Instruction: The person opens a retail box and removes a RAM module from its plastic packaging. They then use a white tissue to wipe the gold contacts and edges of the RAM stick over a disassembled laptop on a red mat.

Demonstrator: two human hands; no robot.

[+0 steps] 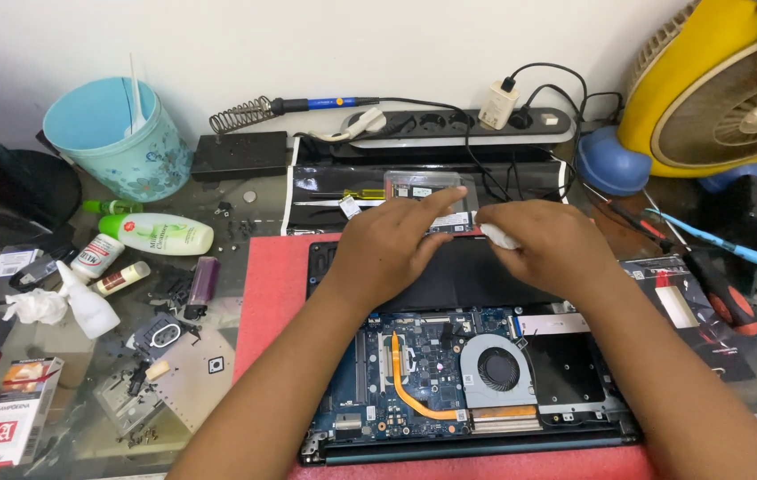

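Observation:
An opened laptop (449,373) lies bottom-up on a red mat (267,293), showing its blue circuit board, copper heat pipe and round fan (498,369). My left hand (387,244) rests flat on the black battery (467,280) at the laptop's far side, index finger stretched toward a small clear box (414,185). My right hand (547,244) is closed around a wad of white tissue (496,236), pressing it at the battery's far edge.
Left of the mat lie a white lotion bottle (160,234), small bottles, a purple lighter (203,283), screws and metal parts. A light-blue bucket (120,138), a soldering iron stand (240,151) and a power strip (458,124) line the wall. A yellow fan (725,84) and screwdrivers (720,298) sit right.

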